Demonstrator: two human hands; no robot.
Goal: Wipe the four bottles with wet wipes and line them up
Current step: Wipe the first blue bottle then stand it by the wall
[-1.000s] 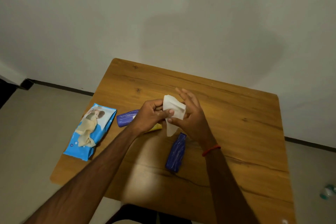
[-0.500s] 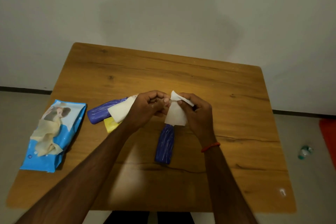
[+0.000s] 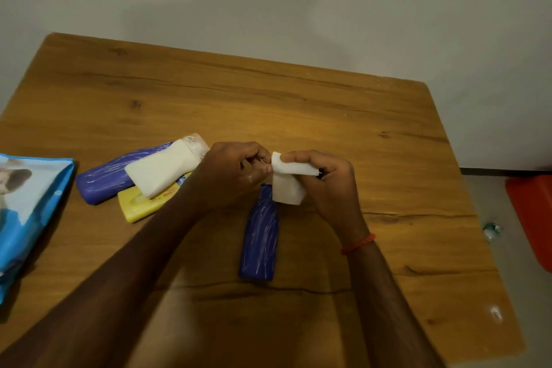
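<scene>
A blue wipes pack (image 3: 33, 206) lies at the left edge of the tabletop (image 3: 268, 98), cut off by the frame. Just right of it three bottles lie in a heap. A violet bottle (image 3: 104, 179) is flat on the wood, a yellow bottle (image 3: 140, 203) sits against its near side, and a white bottle (image 3: 164, 169) rests across both. The left wrist hides where the yellow one ends. Past the right edge, on the floor, are an orange-red thing (image 3: 531, 212) and a small crumpled scrap (image 3: 493, 230), too small to tell what it is.

The tabletop is brown wood grain with knots and a dark crack running across toward the near edge. The bottles look like glossy plastic with flattened sides. The blue bottle (image 3: 261, 236) has pale streaks, a narrow neck and a squared base. The wet wipe (image 3: 286, 185) is white, soft and folded.

The blue bottle lies near the middle of the tabletop, neck toward the far edge, its body between the two forearms and held by neither hand. Above its neck both hands hold the wet wipe. The right hand (image 3: 328, 182), a red thread (image 3: 358, 243) on its wrist, has its fingers (image 3: 301, 158) curled over the folded top. The left hand (image 3: 230, 170) has its fingers (image 3: 254, 152) curled, their tips pinching the wipe's left corner. The loose end hangs over the bottle's neck; whether it touches cannot be told
</scene>
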